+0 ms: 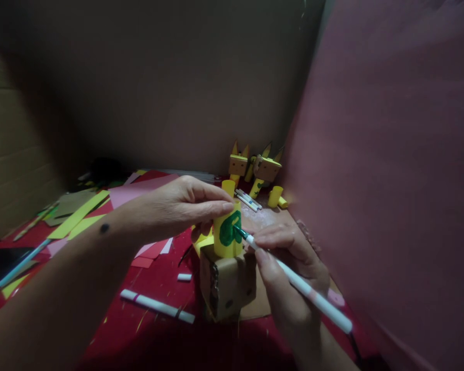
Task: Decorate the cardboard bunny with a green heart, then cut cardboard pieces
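My left hand (193, 206) pinches the upper rim of a yellow paper tube (217, 242) between thumb and fingers. The tube stands upright on a brown cardboard box (235, 283) with dark dots on its front. A green shape (227, 232) is coloured on the tube's side, with small yellow gaps inside. In my right hand (290, 268) is a white marker (317, 299), held like a pen, and its green tip touches the coloured shape. A white marker cap (184, 277) lies to the left of the box.
Another white marker (156, 305) lies on the red tabletop (119, 335). Coloured paper pieces (81, 216) spread over the left side. At the back stand small cardboard-headed figures (266, 167), several markers (249, 200) and a yellow tube (275, 197). A pink wall (390, 180) rises at right.
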A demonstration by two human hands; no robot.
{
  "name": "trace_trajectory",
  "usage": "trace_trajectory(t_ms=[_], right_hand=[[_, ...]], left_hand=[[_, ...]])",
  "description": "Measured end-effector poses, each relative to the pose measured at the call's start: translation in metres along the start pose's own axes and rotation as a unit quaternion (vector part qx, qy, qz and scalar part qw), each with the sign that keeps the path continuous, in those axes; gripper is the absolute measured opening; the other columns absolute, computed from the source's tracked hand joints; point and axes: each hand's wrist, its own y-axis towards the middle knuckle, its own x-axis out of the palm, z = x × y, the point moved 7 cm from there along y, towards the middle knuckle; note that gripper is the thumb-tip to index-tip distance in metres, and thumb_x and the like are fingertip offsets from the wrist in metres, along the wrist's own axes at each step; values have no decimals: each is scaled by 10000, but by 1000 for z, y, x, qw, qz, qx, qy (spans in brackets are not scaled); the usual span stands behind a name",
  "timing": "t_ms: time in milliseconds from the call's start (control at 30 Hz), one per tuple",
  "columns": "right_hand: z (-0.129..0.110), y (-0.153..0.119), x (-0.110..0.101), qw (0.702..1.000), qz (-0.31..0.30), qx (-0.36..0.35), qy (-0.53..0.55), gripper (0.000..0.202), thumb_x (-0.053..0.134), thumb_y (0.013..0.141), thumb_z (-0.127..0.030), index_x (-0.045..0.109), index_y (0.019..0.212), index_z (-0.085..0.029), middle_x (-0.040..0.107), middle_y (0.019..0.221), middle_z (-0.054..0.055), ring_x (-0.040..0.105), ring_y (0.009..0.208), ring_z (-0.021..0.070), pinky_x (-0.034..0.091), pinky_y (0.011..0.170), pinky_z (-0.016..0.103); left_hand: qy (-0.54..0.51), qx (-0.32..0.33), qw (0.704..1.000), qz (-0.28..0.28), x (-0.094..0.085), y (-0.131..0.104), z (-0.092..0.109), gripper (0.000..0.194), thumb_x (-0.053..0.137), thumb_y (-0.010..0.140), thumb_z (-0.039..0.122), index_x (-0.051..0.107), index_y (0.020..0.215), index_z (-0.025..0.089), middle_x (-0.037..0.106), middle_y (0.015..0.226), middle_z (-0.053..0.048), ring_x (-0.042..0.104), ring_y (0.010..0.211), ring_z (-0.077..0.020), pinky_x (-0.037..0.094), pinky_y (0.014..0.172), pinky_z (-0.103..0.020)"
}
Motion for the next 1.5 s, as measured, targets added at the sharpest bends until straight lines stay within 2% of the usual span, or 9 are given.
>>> trace_trajectory(t_ms=[200,300,433,667,867,1100,1300,1400,1500], right_hand=[[0,2,-3,1000,23,4,-11,181,599,832,-88,656,885,-251,674,798,-11,668,757,148,550,623,259],[-1,2,-2,1000,17,1,-12,175,602,830,-91,654,894,-245,685,825,-1,677,772,157,557,622,267],[-1,1,0,1000,3,-2,-13,190,597,826,-69,662,890,-236,702,866,5,685,807,153,579,709,283],[0,1,-2,1000,18,2,-18,169,595,840,-102,658,913,-241,645,779,-12,643,720,141,529,587,257],[-1,2,-1,1000,20,0,-14,198,611,817,-71,666,887,-247,659,795,-17,657,758,140,547,625,253],[-2,1,2,1000,5,6,-3,218,602,805,-42,677,870,-236,698,878,-8,680,838,136,574,767,268],[0,1,-2,999,26,-2,-21,175,600,834,-96,663,903,-243,654,774,-6,669,779,162,566,651,280],[1,2,-1,1000,14,-3,-23,170,597,839,-104,656,921,-241,656,779,-8,655,718,146,544,593,259],[1,1,0,1000,7,-9,-22,195,598,830,-79,668,911,-243,684,823,-4,667,734,143,561,622,261]], left_hand=[[-9,5,1000,-2,1,1,-1,230,615,879,369,765,852,196,607,612,24,517,544,-82,421,492,-160],[-10,2,1000,-1,1,1,-1,226,615,882,361,763,848,194,602,604,28,514,543,-79,419,491,-155],[-9,0,1000,-3,0,0,-1,232,612,884,361,759,845,186,603,605,23,518,544,-81,425,493,-159],[-5,3,1000,-2,0,1,-1,233,610,885,361,759,841,187,593,594,22,517,537,-82,423,487,-160],[-3,3,1000,-4,0,0,-2,240,611,874,373,756,839,184,591,583,18,524,522,-93,434,478,-173],[-3,6,1000,-4,0,1,-2,232,613,867,365,755,846,183,592,581,18,530,519,-93,437,472,-170],[4,10,1000,-5,1,1,-1,248,602,865,373,760,847,182,585,579,12,530,518,-96,450,473,-173],[1,7,1000,-3,0,1,-1,242,609,864,375,761,841,189,590,585,13,532,522,-97,448,476,-174],[-7,7,1000,-8,0,1,-2,241,611,870,380,759,829,194,595,588,18,533,524,-94,439,478,-172]])
